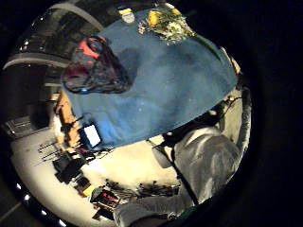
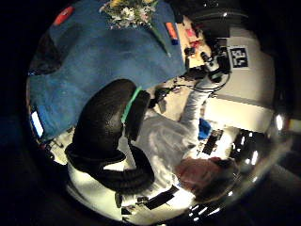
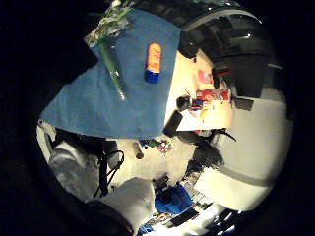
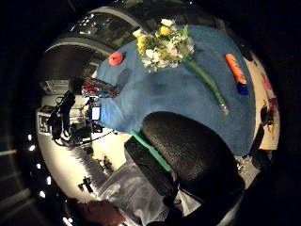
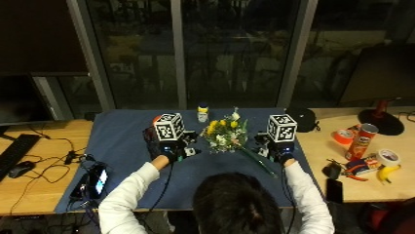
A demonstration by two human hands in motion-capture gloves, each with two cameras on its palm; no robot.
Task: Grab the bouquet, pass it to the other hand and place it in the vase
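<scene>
Starting pick-up: bouquet (image 5: 224,134) lay on counter (image 5: 123,141) between 2 hands, whose finger state I couldn't tell; next, grasp stems.

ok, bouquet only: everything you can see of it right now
The bouquet lies flat on the blue cloth, between the left hand and the right hand; neither hand touches it. Its head is a loose cluster of yellow and white flowers with green leaves, pointing away from the person. One bundled green stem runs straight from the head toward the table's near edge on the right-hand side. It looks intact. An orange and blue object lies beside the stem, apart from it.
</scene>
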